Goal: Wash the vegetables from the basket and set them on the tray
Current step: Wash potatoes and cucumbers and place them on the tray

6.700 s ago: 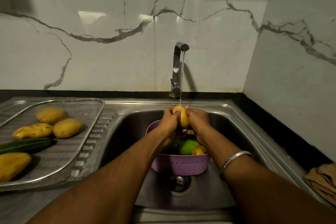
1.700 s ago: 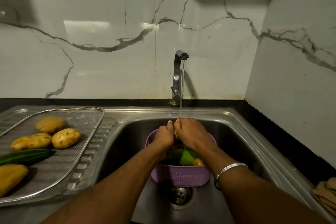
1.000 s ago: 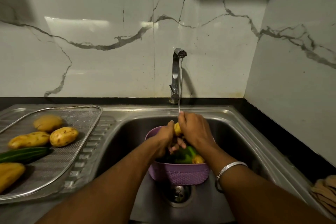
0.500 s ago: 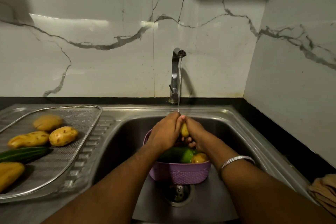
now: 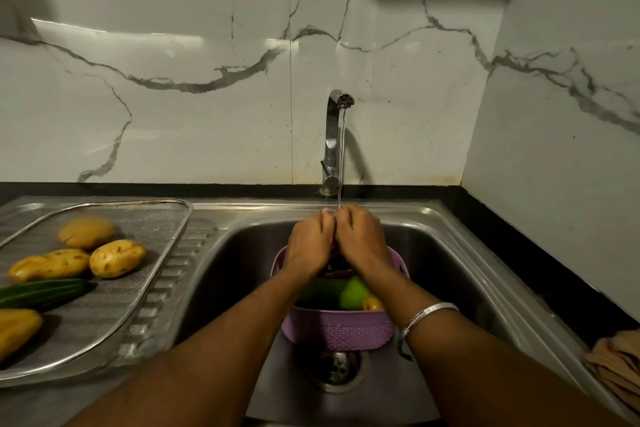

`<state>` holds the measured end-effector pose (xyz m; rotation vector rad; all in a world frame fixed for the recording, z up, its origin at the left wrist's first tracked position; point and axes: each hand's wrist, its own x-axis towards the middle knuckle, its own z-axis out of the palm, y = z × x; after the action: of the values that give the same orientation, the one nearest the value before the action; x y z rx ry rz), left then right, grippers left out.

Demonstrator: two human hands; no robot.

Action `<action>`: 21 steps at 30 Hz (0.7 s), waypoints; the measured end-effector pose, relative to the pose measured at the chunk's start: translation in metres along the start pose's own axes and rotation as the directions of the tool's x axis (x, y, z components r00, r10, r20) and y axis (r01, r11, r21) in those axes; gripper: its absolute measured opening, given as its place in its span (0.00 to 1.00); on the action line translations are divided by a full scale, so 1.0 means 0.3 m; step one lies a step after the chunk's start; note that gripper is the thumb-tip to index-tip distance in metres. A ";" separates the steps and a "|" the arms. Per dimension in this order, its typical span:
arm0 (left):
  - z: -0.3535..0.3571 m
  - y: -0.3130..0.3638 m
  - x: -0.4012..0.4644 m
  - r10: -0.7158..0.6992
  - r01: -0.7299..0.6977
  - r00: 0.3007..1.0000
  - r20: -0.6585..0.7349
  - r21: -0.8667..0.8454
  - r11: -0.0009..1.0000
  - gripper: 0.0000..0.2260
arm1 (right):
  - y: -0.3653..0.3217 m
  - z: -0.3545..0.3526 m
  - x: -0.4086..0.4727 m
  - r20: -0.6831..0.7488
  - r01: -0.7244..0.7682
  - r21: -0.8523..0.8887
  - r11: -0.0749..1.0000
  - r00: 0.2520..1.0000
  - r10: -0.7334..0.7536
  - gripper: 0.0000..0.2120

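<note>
Basket (image 5: 337,333) | left hand (image 5: 310,243), right hand (image 5: 360,241) cupped together; grip unclear

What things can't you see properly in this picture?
- Whatever the left hand and right hand rub under the tap: hidden between them, head view.
- Most vegetables in the purple basket: covered by the wrists.
- The cucumber and nearest yellow vegetable on the tray: cut off by the left edge.
- The cloth: cut off at the right edge.
</note>
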<state>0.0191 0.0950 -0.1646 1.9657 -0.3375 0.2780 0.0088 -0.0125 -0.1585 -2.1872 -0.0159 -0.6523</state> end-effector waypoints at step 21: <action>0.004 0.049 0.015 -0.453 0.626 0.769 0.450 -0.388 0.677 0.27 | 0.026 -0.030 0.003 0.002 -0.015 -0.082 0.997 1.000 0.016 0.15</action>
<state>0.0180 0.0878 -0.1510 1.4641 0.0048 -0.4988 0.0075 -0.0243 -0.1590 -2.2645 0.0267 -0.6513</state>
